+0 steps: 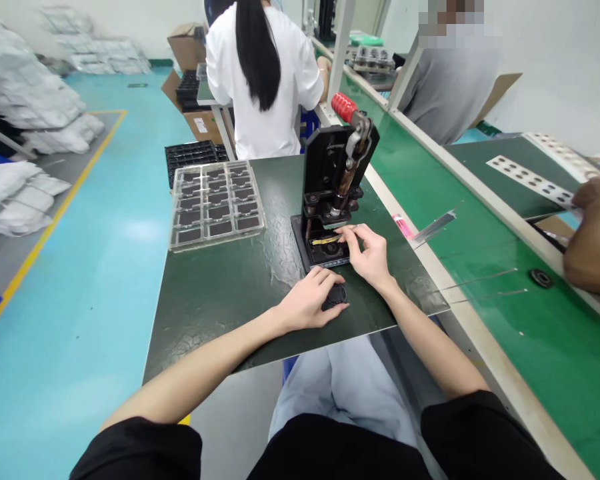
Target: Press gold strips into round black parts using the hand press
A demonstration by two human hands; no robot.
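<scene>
A black toggle press with a red handle stands on the dark green table. My right hand is at its base, thumb and fingers pinched together. Whatever lies in the pinch is too small to make out. Just left of those fingertips, a thin yellow strip lies across the press base. In front of the press my left hand is closed around a round black part resting on the table; its fingers partly cover the part.
A clear plastic tray with dark rectangular pieces sits left of the press. On the right runs a green conveyor belt with a pale rail, carrying a black ring. A person in white sits ahead; another person's hand is at the far right.
</scene>
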